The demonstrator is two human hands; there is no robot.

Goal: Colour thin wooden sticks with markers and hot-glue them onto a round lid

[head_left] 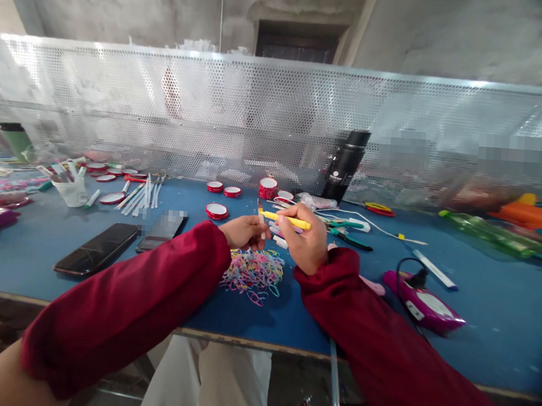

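Note:
My left hand (pixel 247 231) pinches a thin upright whitish stick (pixel 262 222) with a brownish upper end; its exact kind is too small to make out. In my right hand (pixel 306 239) is a yellow pen-shaped tool (pixel 300 222), its tip pointing left and meeting or crossing the stick. Below both hands lies a loose pile of small colourful elastic bands (pixel 254 273) on the blue table. Several short white and lilac pieces (pixel 278 237) lie between the hands, partly hidden by my right hand.
Two phones (pixel 98 250) lie to the left. Round red-rimmed tins (pixel 216 210) and a black flask (pixel 346 165) stand behind. Pliers (pixel 354 240) and a purple power strip (pixel 424 300) are on the right. A white cup of sticks (pixel 70 190) stands left. A perforated metal screen (pixel 203 111) borders the table.

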